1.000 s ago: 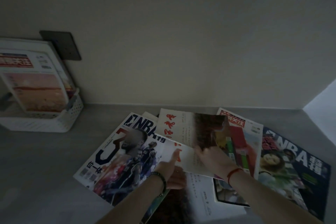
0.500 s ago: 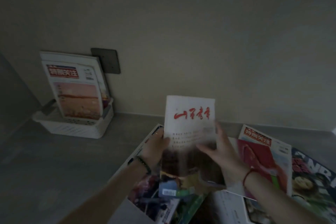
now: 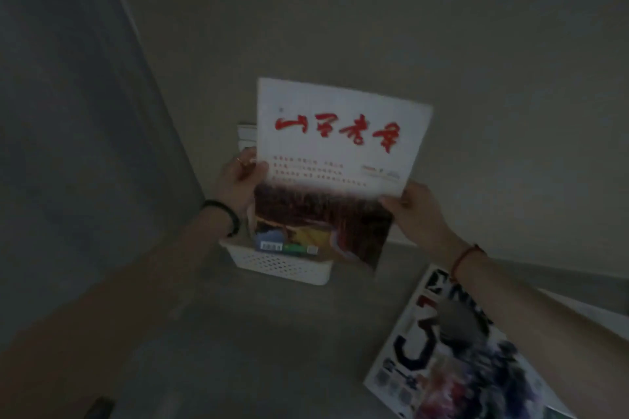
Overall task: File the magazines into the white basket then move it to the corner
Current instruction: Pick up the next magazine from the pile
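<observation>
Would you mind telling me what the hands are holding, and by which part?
One magazine with red calligraphy, held upright: the left hand pinches its left edge, the right hand its right edge, around mid-height.

Both my arms reach forward; my left hand (image 3: 238,180) and right hand (image 3: 413,211) grip the magazine (image 3: 333,153) by its side edges.

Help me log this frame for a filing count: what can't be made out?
Head view only.
Basket contents: mostly hidden behind the held magazine; count unclear.
Held magazine's small print: blurred.
NBA magazine: cut off by the bottom edge, crossed by the right forearm.
Dark object, bottom left: cut off, too dim.
</observation>
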